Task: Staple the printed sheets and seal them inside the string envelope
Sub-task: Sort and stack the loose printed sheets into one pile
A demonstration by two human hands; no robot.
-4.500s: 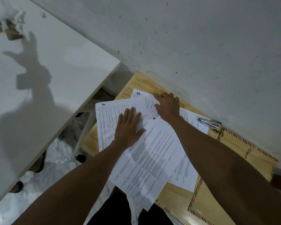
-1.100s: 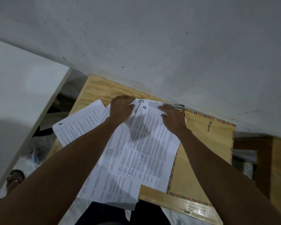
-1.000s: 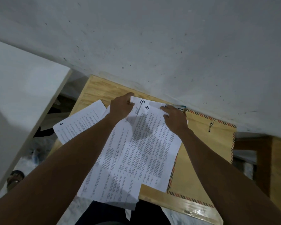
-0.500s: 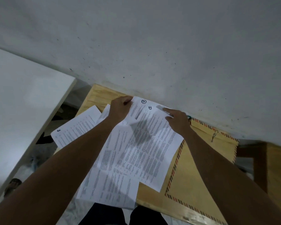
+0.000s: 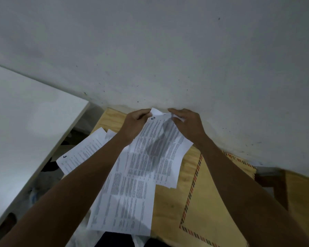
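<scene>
Several printed sheets (image 5: 150, 154) lie fanned out on a small wooden table (image 5: 169, 204). My left hand (image 5: 135, 124) pinches the top left corner of the upper sheets, and my right hand (image 5: 187, 124) grips their top right corner, near the wall. One sheet (image 5: 82, 152) lies apart at the left, overhanging the table edge. The brown string envelope (image 5: 209, 202) with its striped border lies flat at the right, partly under my right arm. The stapler is hidden from view.
A grey wall (image 5: 168, 50) rises right behind the table. A white tabletop (image 5: 25, 125) stands at the left, with a gap of floor between. Another wooden surface (image 5: 303, 196) shows at the far right.
Both hands have gathered the upper sheets and slid them up toward the wall, pinching the top corners. The stapler, seen before by my right hand, is now out of sight.
</scene>
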